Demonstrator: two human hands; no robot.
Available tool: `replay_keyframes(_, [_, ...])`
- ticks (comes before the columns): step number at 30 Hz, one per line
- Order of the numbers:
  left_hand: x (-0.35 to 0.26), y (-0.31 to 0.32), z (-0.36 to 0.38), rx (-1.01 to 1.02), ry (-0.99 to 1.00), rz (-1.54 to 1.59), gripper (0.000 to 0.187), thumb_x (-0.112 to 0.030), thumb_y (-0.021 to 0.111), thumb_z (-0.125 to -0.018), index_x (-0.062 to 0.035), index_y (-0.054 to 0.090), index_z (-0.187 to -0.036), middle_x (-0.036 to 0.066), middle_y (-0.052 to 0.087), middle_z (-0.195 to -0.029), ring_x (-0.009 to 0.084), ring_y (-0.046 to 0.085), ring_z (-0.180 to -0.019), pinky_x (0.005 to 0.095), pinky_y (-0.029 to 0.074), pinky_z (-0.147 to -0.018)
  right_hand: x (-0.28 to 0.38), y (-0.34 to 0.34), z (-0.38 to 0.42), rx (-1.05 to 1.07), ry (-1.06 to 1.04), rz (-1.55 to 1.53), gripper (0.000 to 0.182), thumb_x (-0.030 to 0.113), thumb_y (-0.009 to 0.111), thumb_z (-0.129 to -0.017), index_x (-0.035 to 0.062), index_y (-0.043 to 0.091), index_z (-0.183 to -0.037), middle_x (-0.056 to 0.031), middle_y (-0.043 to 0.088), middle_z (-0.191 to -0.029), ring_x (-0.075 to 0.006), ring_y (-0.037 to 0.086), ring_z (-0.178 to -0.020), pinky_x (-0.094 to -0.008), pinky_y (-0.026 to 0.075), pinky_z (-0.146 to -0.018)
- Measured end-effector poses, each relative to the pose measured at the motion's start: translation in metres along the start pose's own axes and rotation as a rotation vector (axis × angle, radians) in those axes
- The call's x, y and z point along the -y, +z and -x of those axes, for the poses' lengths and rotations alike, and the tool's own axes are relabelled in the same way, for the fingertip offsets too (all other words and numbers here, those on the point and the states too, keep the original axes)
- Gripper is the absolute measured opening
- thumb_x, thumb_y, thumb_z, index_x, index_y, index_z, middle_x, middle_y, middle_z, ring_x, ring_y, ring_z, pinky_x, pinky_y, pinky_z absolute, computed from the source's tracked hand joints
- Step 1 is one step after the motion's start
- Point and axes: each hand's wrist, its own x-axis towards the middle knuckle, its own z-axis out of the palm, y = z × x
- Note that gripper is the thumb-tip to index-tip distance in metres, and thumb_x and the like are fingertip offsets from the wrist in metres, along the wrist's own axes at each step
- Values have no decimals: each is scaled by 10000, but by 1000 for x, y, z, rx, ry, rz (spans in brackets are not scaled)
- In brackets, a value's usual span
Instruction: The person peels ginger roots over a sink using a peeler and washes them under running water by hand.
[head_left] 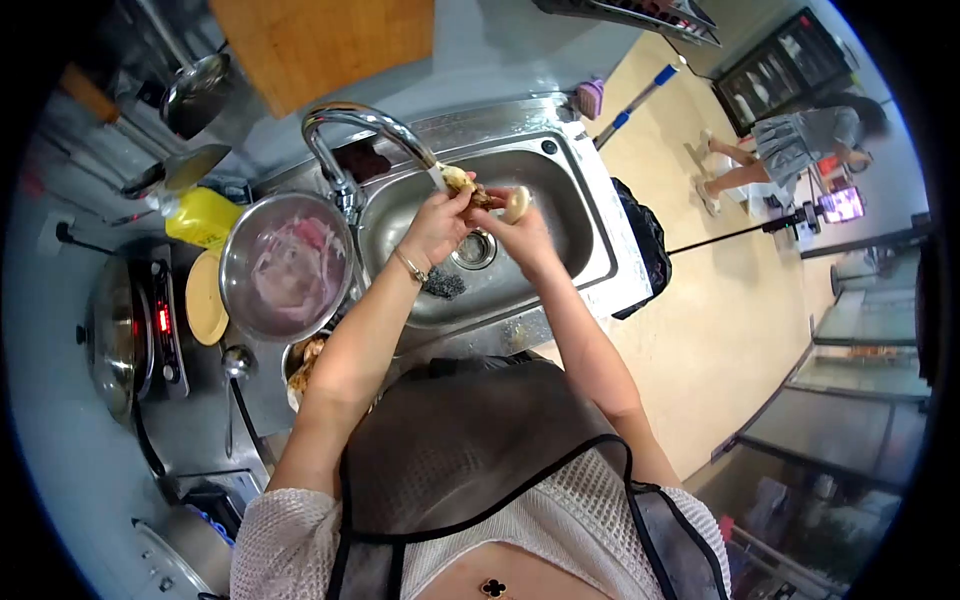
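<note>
Over the steel sink [550,235], my left hand [438,228] grips a brown and pale yellow food piece [458,180] under the running faucet [375,120]. My right hand [522,238] meets it at the piece's lower end, fingers closed around that end. A pale, rounded item [516,205] shows at my right fingers; what it is, I cannot make out. Below the hands are the drain [473,250] and a dark scouring pad [444,283]. A metal bowl [236,270] with pinkish pieces in water stands left of the sink.
Yellow bottle [200,216], round board [207,298], ladle [238,362] and lidded pot [112,335] are on the left. A small bowl [292,366] of brown food sits near my left forearm. Right of the sink hangs a black bag [640,250]; another person [790,150] stands beyond.
</note>
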Motion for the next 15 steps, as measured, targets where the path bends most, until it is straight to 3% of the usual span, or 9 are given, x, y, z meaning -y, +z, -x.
replay_keyframes(1, [2,3,-1,-32,1,-9,316,-204,420,-915,-74,406,-1202,63,516,-1053,163,518,-1000,292,433,-821,-8,5,-2,-16,4,1,307,89,613,-771,-31,535,-1042,-56,596,-879,-97,550,-734,-215,435,-643])
replay_keyframes(6, [0,-5,7,-66,67,17,317,-231,458,-903,-65,424,-1170,59,520,-1065,126,530,-938,272,447,-787,-11,20,-7,-48,107,-126,323,58,614,-767,-23,524,-1067,-58,590,-871,-83,547,-724,-203,446,-600])
replay_keyframes(7, [-2,-5,10,-160,144,-90,321,-225,472,-897,-54,427,-1164,59,528,-1055,137,542,-921,280,456,-776,-26,21,-11,-84,61,-88,318,82,636,-712,0,573,-1012,-54,617,-848,-103,561,-721,-243,462,-643])
replay_keyframes(9, [-10,-3,16,-288,233,-195,304,-190,505,-882,-15,451,-1124,69,553,-1025,163,574,-881,294,485,-746,-30,25,-13,-97,53,-9,307,79,633,-704,4,580,-997,-54,619,-834,-101,562,-716,-242,461,-641])
replay_keyframes(15, [-5,-17,12,-262,391,-421,235,-83,542,-844,-29,426,-1042,95,559,-995,149,568,-875,262,505,-710,-18,35,-18,-181,16,273,222,81,623,-697,10,602,-906,-74,627,-778,-108,586,-683,-241,467,-596])
